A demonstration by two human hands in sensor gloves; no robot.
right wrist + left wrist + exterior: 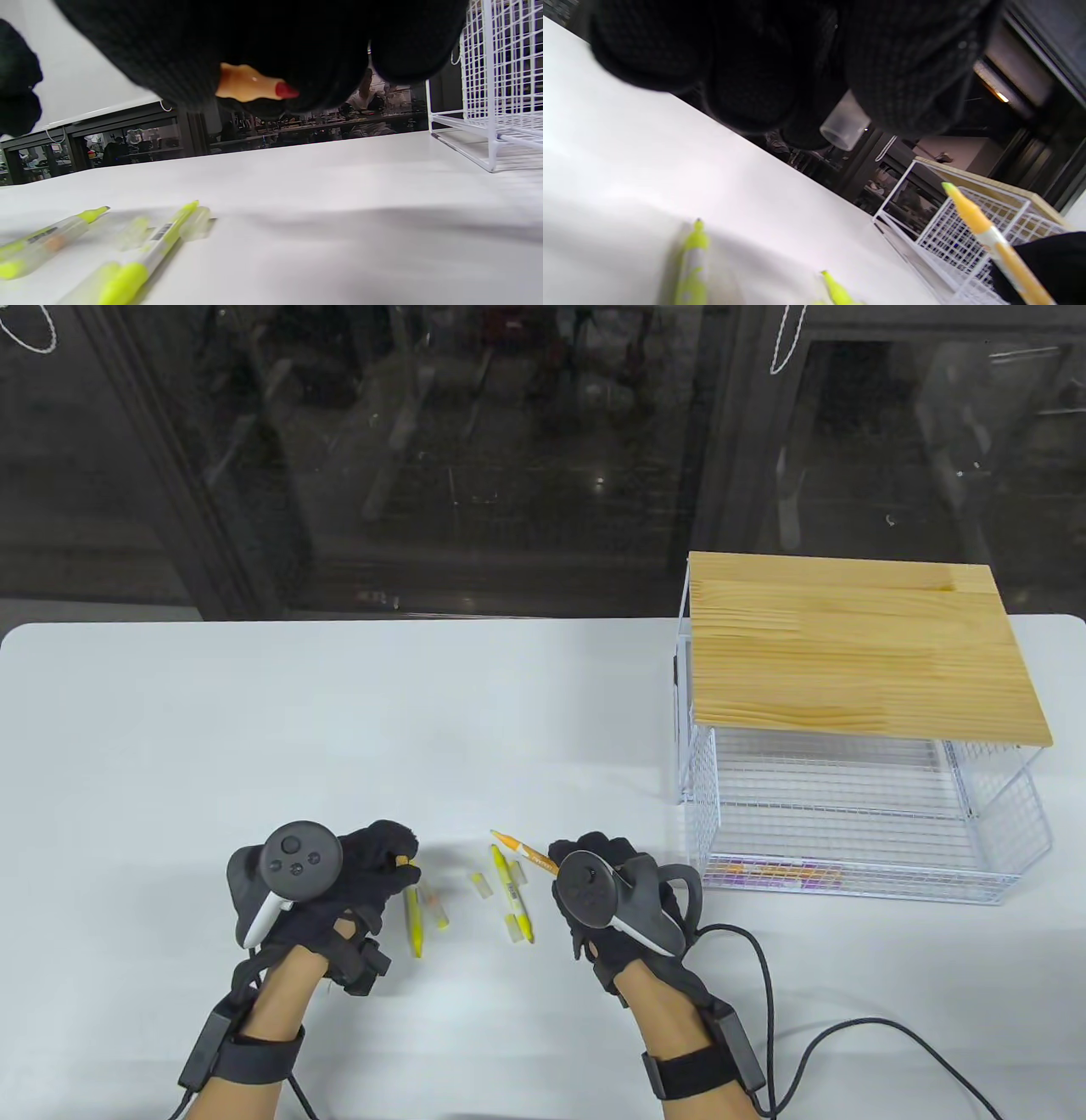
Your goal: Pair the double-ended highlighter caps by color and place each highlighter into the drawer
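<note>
Right hand (607,891) grips the orange double-ended highlighter (526,851), uncapped tip aimed left. Left hand (365,869) pinches a translucent cap (843,125), mouth outward, presumably for capping.

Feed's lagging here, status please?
Right hand grips orange highlighter, uncapped. Left hand pinches clear cap. Drawer open, path clear.

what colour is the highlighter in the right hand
Orange highlighter, uncapped, held by the right hand; clearest in the table view.

A white table (170,729) bears yellow highlighters (512,891), loose caps (481,886) and a wire drawer unit (848,814).
</note>
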